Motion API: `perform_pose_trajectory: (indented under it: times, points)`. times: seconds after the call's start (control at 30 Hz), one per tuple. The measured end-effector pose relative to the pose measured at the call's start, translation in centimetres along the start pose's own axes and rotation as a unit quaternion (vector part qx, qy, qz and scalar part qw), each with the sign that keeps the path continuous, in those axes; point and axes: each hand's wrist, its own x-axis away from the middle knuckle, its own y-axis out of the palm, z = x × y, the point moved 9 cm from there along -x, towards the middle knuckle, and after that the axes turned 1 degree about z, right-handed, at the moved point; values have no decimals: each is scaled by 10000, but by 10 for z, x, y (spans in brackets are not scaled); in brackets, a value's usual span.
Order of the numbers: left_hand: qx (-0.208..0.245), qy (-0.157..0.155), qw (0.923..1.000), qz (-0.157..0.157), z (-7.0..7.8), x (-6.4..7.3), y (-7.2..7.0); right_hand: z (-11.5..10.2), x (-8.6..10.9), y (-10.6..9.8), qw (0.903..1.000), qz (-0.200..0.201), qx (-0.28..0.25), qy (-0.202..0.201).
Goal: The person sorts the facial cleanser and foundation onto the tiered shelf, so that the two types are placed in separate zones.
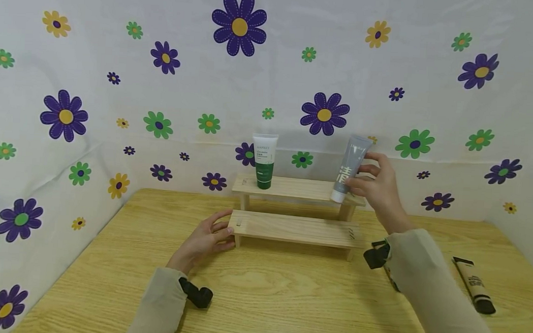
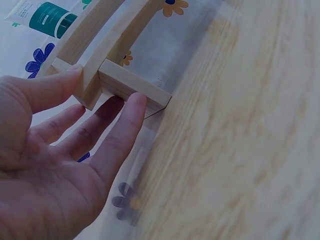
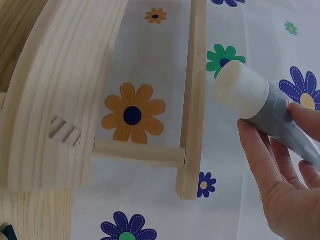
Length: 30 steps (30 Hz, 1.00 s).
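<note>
right hand (image 1: 379, 181): fingers pinching a grey-blue plastic tube (image 1: 355, 156), tilted, white cap down, near the right end of the upper step (image 1: 302, 187) of a pale wooden rack (image 2: 135, 84). left hand (image 1: 204, 236): fingers spread, touching the lower step's (image 1: 290, 226) left end. white-and-green plastic tube (image 1: 264, 159) upright on the upper step. tan, black-capped tube (image 1: 473, 282) lying on the surface (image 1: 258, 303), right.

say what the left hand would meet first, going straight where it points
The left end of the lower wooden step; the left hand appears to be touching it, with no clear gap.
</note>
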Motion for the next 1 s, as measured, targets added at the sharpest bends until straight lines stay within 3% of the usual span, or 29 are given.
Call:
perform_pose_trajectory:
  times: [1.0]
  points:
    - [-41,-5,10000,76,1,1,0,-7,-12,48,9988,116,-85,-465]
